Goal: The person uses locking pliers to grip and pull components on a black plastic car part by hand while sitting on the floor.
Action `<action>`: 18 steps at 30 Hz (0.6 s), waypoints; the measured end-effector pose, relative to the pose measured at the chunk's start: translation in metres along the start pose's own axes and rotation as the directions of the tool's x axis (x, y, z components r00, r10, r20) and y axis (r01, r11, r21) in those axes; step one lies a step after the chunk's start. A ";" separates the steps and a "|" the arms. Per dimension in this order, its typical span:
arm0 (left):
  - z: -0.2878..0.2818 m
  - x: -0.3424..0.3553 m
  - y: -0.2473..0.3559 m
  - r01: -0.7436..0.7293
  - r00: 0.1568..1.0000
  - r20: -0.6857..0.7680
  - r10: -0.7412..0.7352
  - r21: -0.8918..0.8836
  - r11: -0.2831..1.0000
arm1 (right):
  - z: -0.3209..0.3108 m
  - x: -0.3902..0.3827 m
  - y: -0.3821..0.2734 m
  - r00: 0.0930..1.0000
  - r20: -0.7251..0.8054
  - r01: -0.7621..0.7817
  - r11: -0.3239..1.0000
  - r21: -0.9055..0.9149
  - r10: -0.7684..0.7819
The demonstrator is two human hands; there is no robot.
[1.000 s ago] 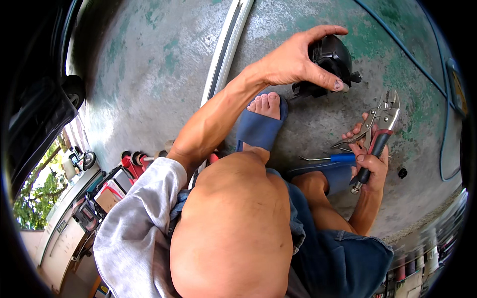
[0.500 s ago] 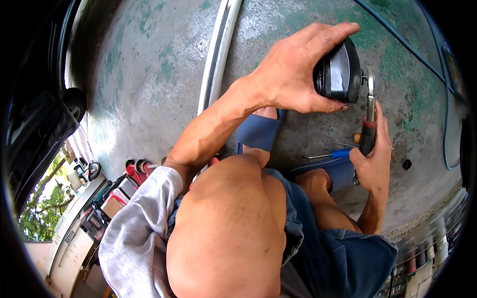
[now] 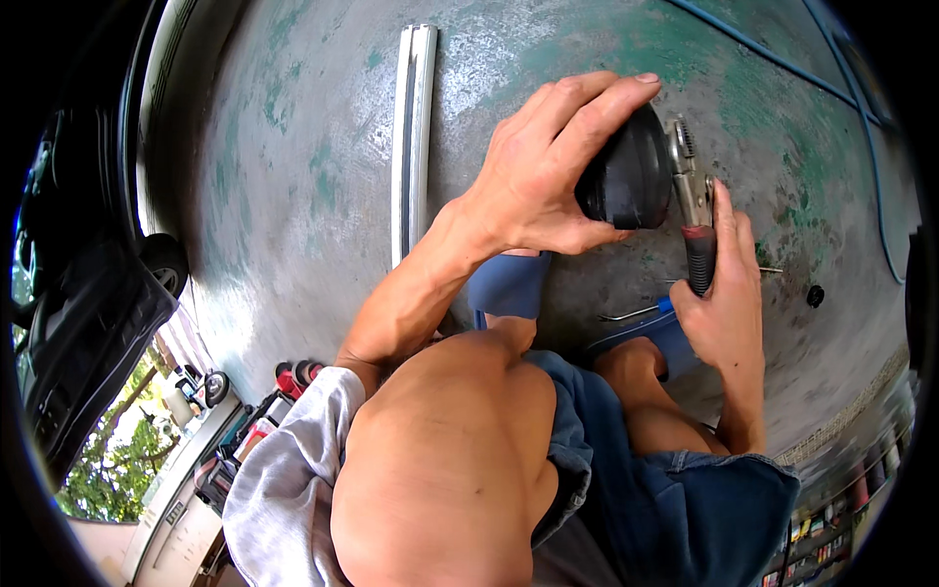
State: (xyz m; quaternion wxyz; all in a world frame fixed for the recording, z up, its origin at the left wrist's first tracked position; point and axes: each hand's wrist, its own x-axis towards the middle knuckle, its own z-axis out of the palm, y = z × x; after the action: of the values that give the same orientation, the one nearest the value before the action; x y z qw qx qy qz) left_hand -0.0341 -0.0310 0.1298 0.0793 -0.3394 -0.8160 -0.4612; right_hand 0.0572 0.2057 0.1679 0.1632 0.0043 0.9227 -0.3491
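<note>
My left hand (image 3: 553, 161) is wrapped round a black, rounded, cup-like part (image 3: 631, 171), thumb below and fingers above; the hand covers its left side. My right hand (image 3: 722, 313) grips a pair of pliers (image 3: 693, 196) by its red and black handle. The pliers stand upright, with toothed metal jaws close beside the part's right face. Whether the jaws touch the part, I cannot tell.
A long silver rail (image 3: 413, 147) lies on the worn grey-green floor. By my blue sandal (image 3: 675, 344) lies a blue-handled tool (image 3: 626, 314). A small black knob (image 3: 815, 295) sits to the right. A blue hose (image 3: 763, 49) curves along the far right.
The part in my left hand has shifted left and down. In my right hand the pliers have turned, so their toothed jaws now show, and moved slightly left.
</note>
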 end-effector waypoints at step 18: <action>0.004 0.001 0.009 -0.157 0.986 -0.020 0.167 0.252 0.955 | 0.008 -0.001 -0.007 0.997 0.016 -0.077 0.985 0.154 0.075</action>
State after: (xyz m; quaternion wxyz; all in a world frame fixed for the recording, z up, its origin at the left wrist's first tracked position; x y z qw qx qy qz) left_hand -0.0287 -0.0237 0.1343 0.1755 -0.3830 -0.8352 -0.3534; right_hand 0.0601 0.1956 0.1671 0.1802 0.0503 0.8913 -0.4131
